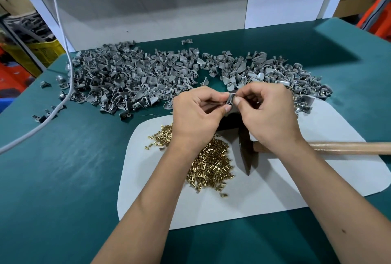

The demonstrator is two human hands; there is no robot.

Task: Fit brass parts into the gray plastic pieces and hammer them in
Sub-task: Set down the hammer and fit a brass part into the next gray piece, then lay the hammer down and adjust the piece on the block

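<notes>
Fingers [227, 108] of both hands pinch gray piece [231, 98]

**Clearance around the white mat**

Left of the white mat [243, 206], the green surface [63, 179] lies open. Beyond the mat, gray plastic pieces [131, 77] block passage. On the mat, brass parts [211, 164] and hammer [249, 153] obstruct.

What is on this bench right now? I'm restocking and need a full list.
gray plastic pieces: large heap, gray, far side of the table
held gray piece: one, gray, between both hands
brass parts: pile, gold, on the white mat
hammer: one, wooden handle, dark head, on the mat's right
white mat: one, white, near centre
table: one, teal
cable: one, white, left
left hand: pinches the held piece
right hand: pinches the held piece
</notes>
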